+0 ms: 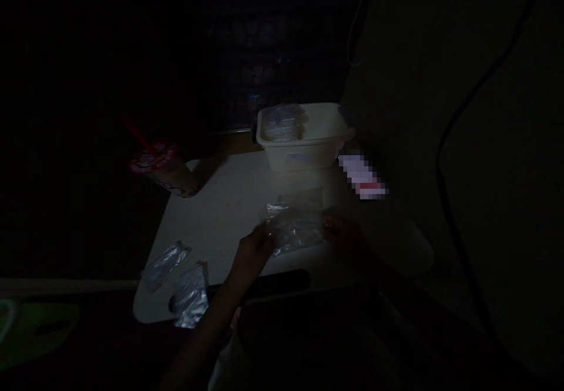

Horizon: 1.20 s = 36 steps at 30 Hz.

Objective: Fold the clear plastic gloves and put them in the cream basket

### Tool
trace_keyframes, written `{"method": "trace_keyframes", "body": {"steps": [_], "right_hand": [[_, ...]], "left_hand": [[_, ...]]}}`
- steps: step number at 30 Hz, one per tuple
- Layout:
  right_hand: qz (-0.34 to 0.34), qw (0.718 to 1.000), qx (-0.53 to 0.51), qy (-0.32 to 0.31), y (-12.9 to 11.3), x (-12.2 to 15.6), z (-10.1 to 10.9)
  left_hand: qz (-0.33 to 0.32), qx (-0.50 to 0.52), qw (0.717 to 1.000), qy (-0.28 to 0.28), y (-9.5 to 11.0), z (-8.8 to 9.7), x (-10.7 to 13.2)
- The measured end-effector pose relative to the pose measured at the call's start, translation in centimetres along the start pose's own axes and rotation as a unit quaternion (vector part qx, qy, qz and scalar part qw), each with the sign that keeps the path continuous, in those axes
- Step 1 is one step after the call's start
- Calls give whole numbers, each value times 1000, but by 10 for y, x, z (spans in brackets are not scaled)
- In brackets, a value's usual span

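Observation:
A clear plastic bag (297, 223) is held just over the white table, stretched between my two hands. My left hand (254, 253) is closed on its left edge, fingers pinched together. At the opposite edge my right hand (341, 231), dim in the low light, grips the bag too. Whether anything lies inside the bag cannot be made out. Beyond the hands stands a white plastic bin (304, 156), with a stack of clear plastic bags (282, 123) in its left part.
A lidded drink cup (170, 173) with a red straw stands at the table's (220, 203) left edge. Two crumpled plastic packets, a far one (165, 264) and a near one (191, 297), lie front left. A blurred-out phone-like object (363, 176) is right of the bin. A dark cable (440, 161) hangs at right.

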State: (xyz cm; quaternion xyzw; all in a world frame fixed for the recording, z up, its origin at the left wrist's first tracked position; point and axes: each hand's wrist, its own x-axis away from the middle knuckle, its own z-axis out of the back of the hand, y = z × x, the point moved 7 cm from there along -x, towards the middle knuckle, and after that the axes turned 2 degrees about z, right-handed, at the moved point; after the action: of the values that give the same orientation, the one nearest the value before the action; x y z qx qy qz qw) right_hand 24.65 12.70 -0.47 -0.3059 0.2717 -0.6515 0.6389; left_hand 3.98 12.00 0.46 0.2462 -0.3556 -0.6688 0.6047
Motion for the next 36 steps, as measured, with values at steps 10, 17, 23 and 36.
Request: {"method": "trace_keyframes", "body": {"steps": [10,17,23,36], "right_hand": [[13,1000,2,24,1,-5,-4],[-3,999,27,26,-2,-5,-1],[-10,1000,19,23,-3,-6,-3],[294,939,177,20,-70,18,-18]], "left_hand": [[-17,-102,994,42,7,7,-5],[-79,-299,943,122,37,16,5],[-238,-382,893,23,49,-45,19],[-186,-413,890,43,37,-49,20]]}}
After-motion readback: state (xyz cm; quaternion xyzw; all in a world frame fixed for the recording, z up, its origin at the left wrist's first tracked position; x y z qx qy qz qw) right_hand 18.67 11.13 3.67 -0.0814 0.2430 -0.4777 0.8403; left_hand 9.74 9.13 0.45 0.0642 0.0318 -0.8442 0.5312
